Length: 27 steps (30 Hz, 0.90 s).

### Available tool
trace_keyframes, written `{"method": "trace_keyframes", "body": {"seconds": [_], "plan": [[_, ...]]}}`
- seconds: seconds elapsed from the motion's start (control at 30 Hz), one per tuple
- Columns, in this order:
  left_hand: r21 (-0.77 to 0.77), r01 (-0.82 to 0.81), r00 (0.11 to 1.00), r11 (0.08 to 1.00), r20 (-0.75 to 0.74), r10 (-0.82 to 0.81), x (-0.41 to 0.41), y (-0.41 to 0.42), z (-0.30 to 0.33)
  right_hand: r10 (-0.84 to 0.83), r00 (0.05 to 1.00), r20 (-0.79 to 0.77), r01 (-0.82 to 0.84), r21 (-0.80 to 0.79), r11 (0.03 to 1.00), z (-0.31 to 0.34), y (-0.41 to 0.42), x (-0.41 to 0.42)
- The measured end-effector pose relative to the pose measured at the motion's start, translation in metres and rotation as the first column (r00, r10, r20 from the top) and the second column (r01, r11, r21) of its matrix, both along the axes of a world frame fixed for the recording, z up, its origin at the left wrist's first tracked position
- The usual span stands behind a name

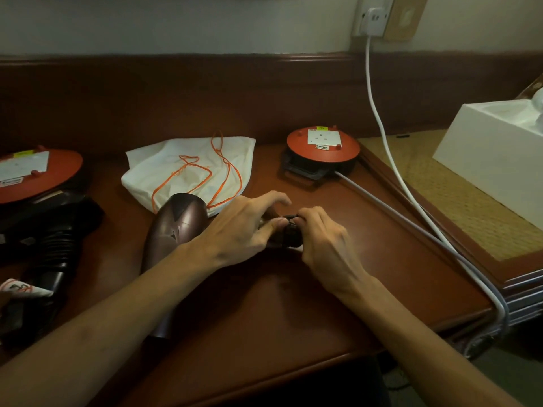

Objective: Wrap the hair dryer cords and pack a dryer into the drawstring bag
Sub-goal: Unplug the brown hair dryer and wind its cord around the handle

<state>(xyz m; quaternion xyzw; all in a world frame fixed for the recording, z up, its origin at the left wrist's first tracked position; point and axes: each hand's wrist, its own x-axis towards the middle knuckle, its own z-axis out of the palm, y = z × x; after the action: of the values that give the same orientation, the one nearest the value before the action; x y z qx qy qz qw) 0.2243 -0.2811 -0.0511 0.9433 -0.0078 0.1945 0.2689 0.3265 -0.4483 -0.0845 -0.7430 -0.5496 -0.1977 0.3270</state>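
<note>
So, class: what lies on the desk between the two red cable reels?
Head view: the white drawstring bag lies between the left reel and right reel.

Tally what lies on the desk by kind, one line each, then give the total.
Hair dryers: 2, maroon dryer and black dryer
Red reels: 2, left reel and right reel
Drawstring bags: 1, white bag
Total: 5

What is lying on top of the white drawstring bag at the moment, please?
On the white drawstring bag lies its loose orange drawstring. The brown hair dryer overlaps its near edge. Whether anything is inside the bag cannot be seen.
</note>
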Motion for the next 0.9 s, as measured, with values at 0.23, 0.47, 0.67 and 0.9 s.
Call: {"method": "trace_keyframes", "body": {"seconds": [0.23, 0.47, 0.67, 0.9], "plan": [[0.062, -0.027, 0.999, 0.998, -0.02, 0.028, 0.001, -0.005, 0.003, -0.057, 0.981, -0.184, 0.067, 0.049, 0.997, -0.001, -0.003, -0.012], [0.018, -0.039, 0.995, 0.999, -0.09, 0.04, 0.0, -0.008, 0.005, -0.068, 0.985, -0.161, 0.083, 0.09, 0.992, -0.005, -0.002, -0.012], [0.106, -0.024, 0.998, 0.994, -0.048, 0.029, 0.002, -0.014, 0.002, -0.09, 0.982, -0.168, 0.115, 0.148, 0.982, -0.006, -0.004, -0.016], [-0.205, -0.012, 0.998, 0.979, -0.067, -0.002, 0.004, -0.01, 0.005, 0.048, 0.695, -0.717, 0.027, 0.093, 0.995, 0.004, -0.009, 0.005]]}}
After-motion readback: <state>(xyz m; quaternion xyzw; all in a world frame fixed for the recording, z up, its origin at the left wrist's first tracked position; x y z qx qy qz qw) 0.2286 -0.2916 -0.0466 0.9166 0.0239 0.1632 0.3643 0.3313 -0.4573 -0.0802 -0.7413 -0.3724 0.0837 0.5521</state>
